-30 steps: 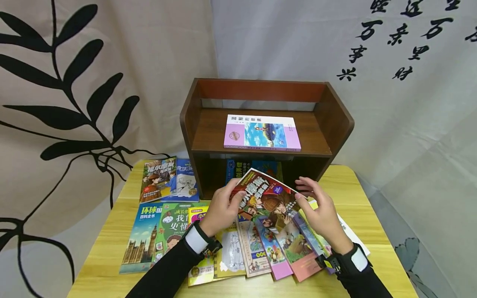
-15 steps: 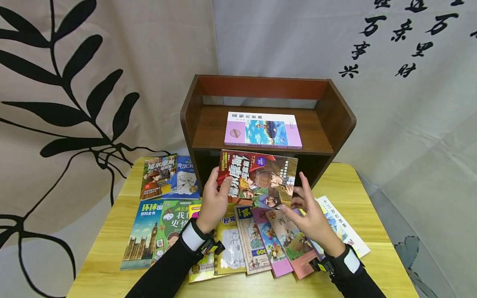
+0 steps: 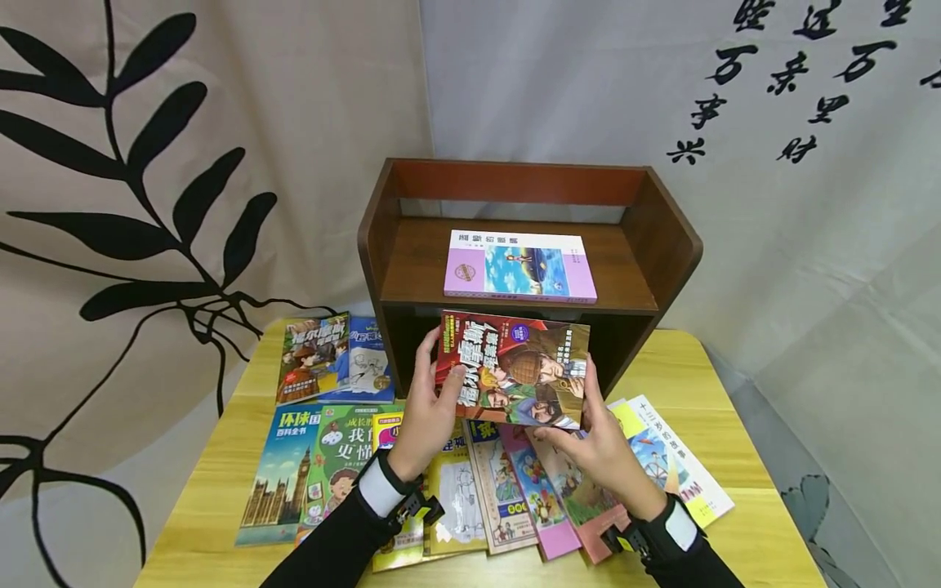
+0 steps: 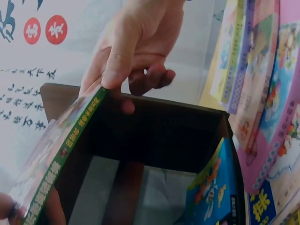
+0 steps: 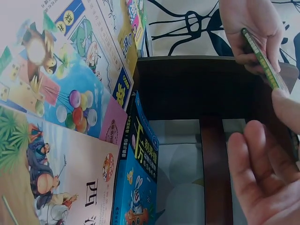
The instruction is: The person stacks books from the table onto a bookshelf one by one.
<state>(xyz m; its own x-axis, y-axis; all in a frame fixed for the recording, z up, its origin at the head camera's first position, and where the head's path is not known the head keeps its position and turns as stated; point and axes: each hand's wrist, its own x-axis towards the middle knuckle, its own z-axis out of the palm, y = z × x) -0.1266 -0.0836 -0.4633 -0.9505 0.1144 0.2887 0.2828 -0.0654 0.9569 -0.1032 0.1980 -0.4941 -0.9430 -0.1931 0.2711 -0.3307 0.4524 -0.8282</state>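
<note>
A comic-style book (image 3: 515, 367) with a red and brown cover is held up in front of the shelf's lower opening. My left hand (image 3: 426, 408) grips its left end, thumb on the cover. At the other end, my right hand (image 3: 606, 445) holds the lower right corner between thumb and fingers. The green spine (image 4: 65, 150) shows in the left wrist view, with the right thumb pressed at its end. In the right wrist view, the right hand's other fingers (image 5: 255, 173) extend apart from the spine. A blue book (image 5: 140, 173) stands inside the lower compartment.
The brown wooden shelf (image 3: 639, 298) bears a purple and white book (image 3: 522, 265) lying flat on top. Several books fan out across the yellow table (image 3: 194, 506), including a city encyclopedia (image 3: 275, 482) on the left and a white book (image 3: 694, 474) on the right. Two more (image 3: 316, 355) lie beside the shelf.
The book has turned from a slant to nearly level in front of the lower opening. My right hand has moved from spread fingers near its corner to holding its right end.
</note>
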